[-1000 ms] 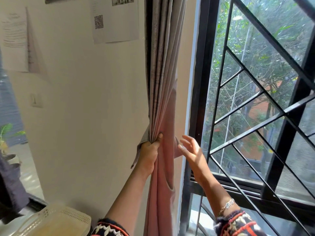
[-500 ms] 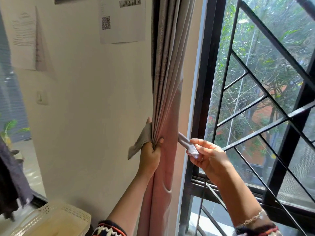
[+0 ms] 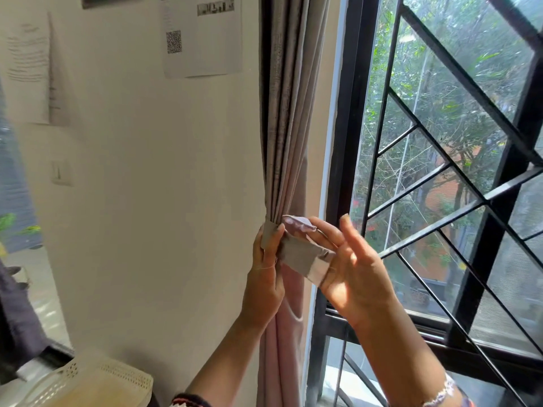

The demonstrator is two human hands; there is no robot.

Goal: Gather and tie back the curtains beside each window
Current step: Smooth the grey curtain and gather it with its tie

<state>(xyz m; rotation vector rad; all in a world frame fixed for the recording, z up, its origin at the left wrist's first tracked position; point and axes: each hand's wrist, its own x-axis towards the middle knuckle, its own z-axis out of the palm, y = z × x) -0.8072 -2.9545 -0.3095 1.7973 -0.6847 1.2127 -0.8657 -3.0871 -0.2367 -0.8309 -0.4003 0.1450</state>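
Beside the window's black frame (image 3: pixel 349 113), the gathered curtain (image 3: pixel 286 127) hangs in tight grey-pink folds, and both hands meet on it partway down. The left hand (image 3: pixel 264 280) is clenched round the bundle from the wall side. Its fingers (image 3: pixel 266 259) wrap the folds and pin one end of the grey tieback strap (image 3: pixel 305 257) against the cloth. From those fingers the strap runs taut to the right, across the front of the curtain, to the right hand (image 3: pixel 355 271). That hand holds the strap's other end, which lies across its palm side. The strap's pale pink inner face shows folded over at the top, touching the index finger. Its upper fingers (image 3: pixel 348 233) stand straight and spread. The thumb is hidden behind the strap, so exactly how it pinches cannot be told. A beaded bracelet (image 3: pixel 439 392) sits on the right wrist.

Right of the right hand's fingers, a black metal grille (image 3: pixel 440 201) of slanted bars crosses the window, with green trees beyond. Left of the left hand's fingers is a cream wall (image 3: pixel 161 201). Above them a printed sheet (image 3: pixel 202 36) with a QR code is stuck to it. A sheet of text (image 3: pixel 28 63) hangs farther left, with a light switch (image 3: pixel 60 173) below that one. Well below the fingers, at the lower left, sits a white perforated basket (image 3: pixel 97 380), with a dark cloth (image 3: pixel 17 318) hanging near it.
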